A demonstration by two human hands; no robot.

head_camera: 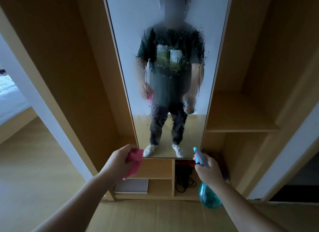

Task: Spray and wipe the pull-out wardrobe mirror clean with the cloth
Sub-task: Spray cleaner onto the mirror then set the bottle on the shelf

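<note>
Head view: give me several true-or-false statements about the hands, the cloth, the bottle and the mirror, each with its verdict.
1. The left hand grips a pink cloth. True.
2. The right hand holds a spray bottle. True.
3. The mirror is dry all over. False: droplets and runs cover its middle.
4. The spray bottle has a red body. False: its body is blue-green.
5. Black cables lie in a compartment below the mirror. True.
</note>
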